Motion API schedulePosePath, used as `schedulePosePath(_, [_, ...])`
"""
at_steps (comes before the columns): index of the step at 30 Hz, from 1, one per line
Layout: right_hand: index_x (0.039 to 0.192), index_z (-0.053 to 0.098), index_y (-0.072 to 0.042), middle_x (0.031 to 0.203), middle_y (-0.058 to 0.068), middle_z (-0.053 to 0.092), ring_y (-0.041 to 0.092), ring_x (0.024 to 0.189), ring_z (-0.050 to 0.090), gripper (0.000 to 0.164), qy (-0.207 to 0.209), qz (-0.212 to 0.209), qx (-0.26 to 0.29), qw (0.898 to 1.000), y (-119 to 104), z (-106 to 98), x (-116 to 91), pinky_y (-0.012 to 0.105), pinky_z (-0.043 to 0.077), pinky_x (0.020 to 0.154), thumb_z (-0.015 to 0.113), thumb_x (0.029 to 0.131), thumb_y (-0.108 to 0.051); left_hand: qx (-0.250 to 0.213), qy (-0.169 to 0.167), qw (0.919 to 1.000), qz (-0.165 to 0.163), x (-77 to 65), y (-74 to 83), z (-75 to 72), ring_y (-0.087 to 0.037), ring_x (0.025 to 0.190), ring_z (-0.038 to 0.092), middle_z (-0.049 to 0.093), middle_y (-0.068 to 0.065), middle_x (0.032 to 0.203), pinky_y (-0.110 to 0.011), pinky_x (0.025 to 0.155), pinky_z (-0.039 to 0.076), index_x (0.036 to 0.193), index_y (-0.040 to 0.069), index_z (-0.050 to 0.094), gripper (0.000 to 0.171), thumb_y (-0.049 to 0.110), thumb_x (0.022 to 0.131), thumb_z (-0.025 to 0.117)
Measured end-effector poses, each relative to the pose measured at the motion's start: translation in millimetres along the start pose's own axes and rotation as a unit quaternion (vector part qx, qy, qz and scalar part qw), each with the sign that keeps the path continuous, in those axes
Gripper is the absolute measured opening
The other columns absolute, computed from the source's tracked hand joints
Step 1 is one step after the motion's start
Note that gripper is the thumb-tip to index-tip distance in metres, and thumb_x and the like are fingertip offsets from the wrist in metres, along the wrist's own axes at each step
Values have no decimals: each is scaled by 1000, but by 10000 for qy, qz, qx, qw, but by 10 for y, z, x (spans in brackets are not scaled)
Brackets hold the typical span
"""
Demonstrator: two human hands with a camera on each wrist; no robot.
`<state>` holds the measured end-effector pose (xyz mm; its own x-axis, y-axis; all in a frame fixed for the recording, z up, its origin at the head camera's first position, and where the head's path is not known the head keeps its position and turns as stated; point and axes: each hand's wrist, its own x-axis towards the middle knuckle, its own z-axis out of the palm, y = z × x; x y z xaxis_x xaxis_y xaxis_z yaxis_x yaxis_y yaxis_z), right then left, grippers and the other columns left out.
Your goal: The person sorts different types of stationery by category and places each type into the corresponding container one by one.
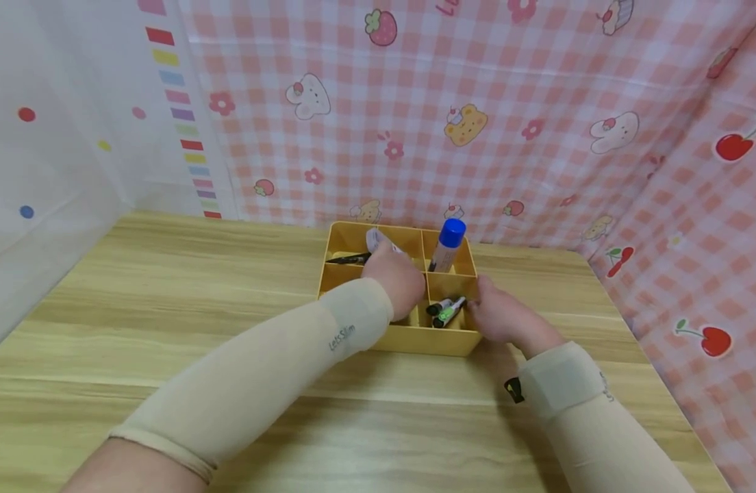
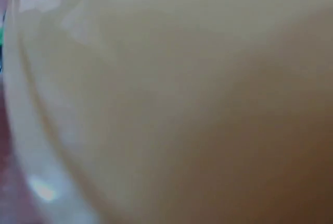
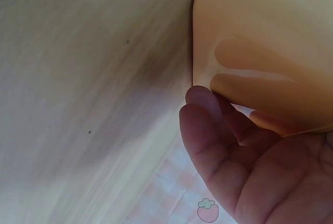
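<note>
A yellow divided storage box [image 1: 427, 341] stands on the table. My left hand [image 1: 398, 277] reaches down into its left half, fingers curled round a whitish object [image 1: 373, 239] whose kind I cannot tell. Beside those fingers a dark, pointed item [image 1: 347, 259] lies in the back left compartment. My right hand [image 1: 504, 315] grips the box's right wall, and the right wrist view has its curled fingers [image 3: 208, 140] against the yellow side [image 3: 260, 21]. Two marker-like pens [image 1: 450, 312] lie in the front right compartment. In the left wrist view a blurred pale yellow surface fills nearly everything.
A glue stick with a blue cap [image 1: 454, 233] stands upright in the back right compartment. Behind the wooden table [image 1: 168, 287] hangs a pink checked cloth [image 1: 384, 103], which continues along the right side. A white sheet [image 1: 57, 137] borders the left.
</note>
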<state>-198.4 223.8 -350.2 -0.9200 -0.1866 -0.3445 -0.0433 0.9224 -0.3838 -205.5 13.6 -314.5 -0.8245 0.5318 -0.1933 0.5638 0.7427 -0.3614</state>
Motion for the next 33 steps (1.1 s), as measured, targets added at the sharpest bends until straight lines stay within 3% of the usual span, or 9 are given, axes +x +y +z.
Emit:
schedulePosePath(4, [158, 14, 13, 154, 42, 43, 40, 125, 57, 60, -5, 29, 24, 10000, -2, 9, 8, 51, 52, 95, 34, 112, -19, -847, 472, 9952, -122, -98, -153, -103, -16, 98, 61, 73, 3, 102, -49, 108, 39, 104, 23, 77, 17, 35, 101, 66])
schedulePosePath(7, [158, 13, 13, 153, 42, 43, 39, 122, 58, 60, -15, 52, 55, 10000, -8, 13, 11, 49, 53, 92, 34, 112, -18, -1735, 820, 9810, -302, -270, -362, -244, -16, 97, 58, 67, 5, 97, -48, 114, 35, 96, 21, 70, 21, 42, 95, 73])
schedulePosePath(9, [158, 13, 13, 153, 42, 44, 39, 119, 58, 60, -24, 67, 69, 10000, -13, 12, 13, 48, 53, 90, 34, 112, -18, -2242, 886, 9692, -496, -417, -539, -318, -17, 93, 58, 64, 5, 95, -45, 108, 43, 96, 20, 66, 26, 43, 92, 77])
schedulePosePath(13, [159, 11, 14, 154, 42, 42, 39, 121, 58, 61, -41, 103, 55, 9999, -20, 6, 12, 49, 53, 91, 34, 112, -18, -2801, 769, 9533, -832, -692, -883, -309, -21, 80, 59, 66, 0, 93, -33, 71, 51, 101, 14, 64, 31, 37, 88, 81])
schedulePosePath(17, [158, 11, 15, 153, 44, 42, 45, 134, 55, 61, -39, 101, -26, 9999, -9, -3, 2, 54, 53, 98, 33, 112, -18, -2672, 409, 9588, -872, -828, -1026, -112, -21, 73, 58, 68, -3, 84, -34, 64, 50, 91, 12, 67, 26, 32, 86, 83])
schedulePosePath(20, [158, 11, 15, 153, 44, 41, 49, 139, 52, 61, -30, 98, -38, 9999, 1, -6, -5, 57, 52, 102, 33, 112, -18, -2228, 191, 9721, -707, -834, -976, 57, -20, 73, 58, 66, -1, 80, -39, 73, 50, 87, 13, 66, 28, 35, 86, 84])
schedulePosePath(23, [159, 10, 13, 154, 43, 41, 48, 139, 52, 61, -16, 103, 1, 9999, 4, -4, -6, 57, 52, 102, 33, 112, -18, -2008, 112, 9780, -550, -782, -880, 175, -20, 75, 58, 65, 1, 80, -43, 81, 49, 83, 15, 65, 32, 40, 87, 85])
schedulePosePath(28, [159, 9, 13, 155, 43, 41, 46, 137, 53, 62, -47, 127, 73, 9999, 9, 20, -2, 55, 52, 100, 33, 112, -18, -1979, 54, 9796, -336, -660, -763, 337, -20, 79, 61, 68, 2, 85, -48, 94, 48, 78, 17, 64, 30, 38, 85, 85])
schedulePosePath(33, [159, 8, 14, 155, 44, 39, 52, 146, 44, 62, -56, 95, 52, 9999, 3, 21, -14, 62, 47, 111, 32, 112, -18, -2188, 148, 9752, -285, -610, -745, 520, -19, 86, 64, 70, 1, 96, -46, 96, 48, 93, 14, 69, 29, 37, 86, 86])
